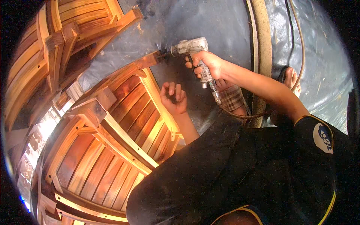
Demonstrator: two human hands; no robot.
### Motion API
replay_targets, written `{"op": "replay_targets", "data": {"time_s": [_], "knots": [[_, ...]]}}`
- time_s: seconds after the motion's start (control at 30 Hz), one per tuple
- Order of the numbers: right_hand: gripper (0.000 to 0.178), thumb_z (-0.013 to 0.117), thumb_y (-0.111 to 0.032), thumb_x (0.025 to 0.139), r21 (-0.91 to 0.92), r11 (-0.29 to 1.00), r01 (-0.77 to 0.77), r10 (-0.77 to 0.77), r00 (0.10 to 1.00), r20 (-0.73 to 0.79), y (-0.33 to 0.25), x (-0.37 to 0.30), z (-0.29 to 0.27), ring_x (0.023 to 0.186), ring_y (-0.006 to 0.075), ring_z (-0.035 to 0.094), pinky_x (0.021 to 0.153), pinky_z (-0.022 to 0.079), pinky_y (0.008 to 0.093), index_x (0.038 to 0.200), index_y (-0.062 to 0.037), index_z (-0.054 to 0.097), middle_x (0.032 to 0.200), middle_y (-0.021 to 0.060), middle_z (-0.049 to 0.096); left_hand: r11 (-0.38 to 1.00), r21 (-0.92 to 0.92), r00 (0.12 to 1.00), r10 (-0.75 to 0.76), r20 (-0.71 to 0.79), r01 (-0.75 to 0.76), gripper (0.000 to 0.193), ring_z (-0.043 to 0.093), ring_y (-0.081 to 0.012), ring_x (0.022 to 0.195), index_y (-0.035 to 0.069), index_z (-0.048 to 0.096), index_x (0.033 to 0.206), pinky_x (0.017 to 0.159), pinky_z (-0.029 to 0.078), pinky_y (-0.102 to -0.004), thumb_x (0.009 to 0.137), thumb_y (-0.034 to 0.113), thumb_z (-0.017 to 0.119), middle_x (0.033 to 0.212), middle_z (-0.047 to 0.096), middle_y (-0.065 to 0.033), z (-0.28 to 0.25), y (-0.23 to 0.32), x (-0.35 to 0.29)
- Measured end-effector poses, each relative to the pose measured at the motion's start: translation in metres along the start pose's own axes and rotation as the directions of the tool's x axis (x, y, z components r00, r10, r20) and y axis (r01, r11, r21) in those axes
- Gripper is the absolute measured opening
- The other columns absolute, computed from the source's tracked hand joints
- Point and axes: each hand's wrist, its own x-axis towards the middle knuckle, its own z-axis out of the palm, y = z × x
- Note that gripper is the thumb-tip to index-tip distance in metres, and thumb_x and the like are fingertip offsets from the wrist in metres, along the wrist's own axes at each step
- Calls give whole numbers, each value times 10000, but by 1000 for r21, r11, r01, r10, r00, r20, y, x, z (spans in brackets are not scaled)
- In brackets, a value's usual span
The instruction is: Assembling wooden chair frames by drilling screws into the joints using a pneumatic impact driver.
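Observation:
My right hand (208, 64) is wrapped around the grip of a worn, silver-grey air drill (189, 45). A hose fitting hangs from the base of its handle. The drill's dark nose points left and meets the end of a wooden leg (148, 60); the bit itself is too dark to make out. That leg belongs to a slatted wooden chair (129, 101) lying tipped over. My left hand (174, 98) is raised beside the chair's light side rail, its fingers loosely bent and apart, with nothing seen in it.
More slatted wooden chairs (99, 161) crowd the left side, with another frame (62, 48) at the upper left. A brown air hose (240, 116) runs from the drill. Dark plastic sheeting (225, 22) covers the ground, crossed by a long pole (262, 37). A bare foot (290, 79) shows at right.

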Motion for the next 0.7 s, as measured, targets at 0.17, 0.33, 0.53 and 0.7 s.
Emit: {"op": "replay_targets", "data": {"time_s": [0.17,0.33,0.53,0.7], "knots": [[246,488,-32,644,25,1000,-19,18,998,52,0,2,-4,413,83,378,423,396,265,882,-98,495,730,16,535,1000,-23,998,18,60,-16,250,352,-120,464,61,573,991,380,258,-238,940,228,393,630,463,3,0,-4,-1],[253,490,-30,644,14,1000,-16,16,1000,21,-5,0,-7,415,82,381,424,395,263,888,-96,491,735,14,529,1000,-14,999,21,47,-21,258,346,-116,456,63,570,1006,373,256,-233,949,220,373,614,444,10,9,-9,0],[262,494,-26,646,-22,999,-31,32,998,51,-10,-1,6,421,87,401,410,403,256,902,-82,496,740,19,527,1000,-21,999,-6,46,6,264,335,-111,454,80,563,1024,379,260,-230,954,241,366,601,411,11,10,6,2],[327,482,18,644,-290,952,101,-75,992,99,-39,-29,34,446,94,417,416,416,253,968,-20,508,752,52,524,994,-101,995,50,84,-41,278,352,-114,473,77,526,1078,386,292,-243,957,265,360,604,416,8,37,16,-3]]}}
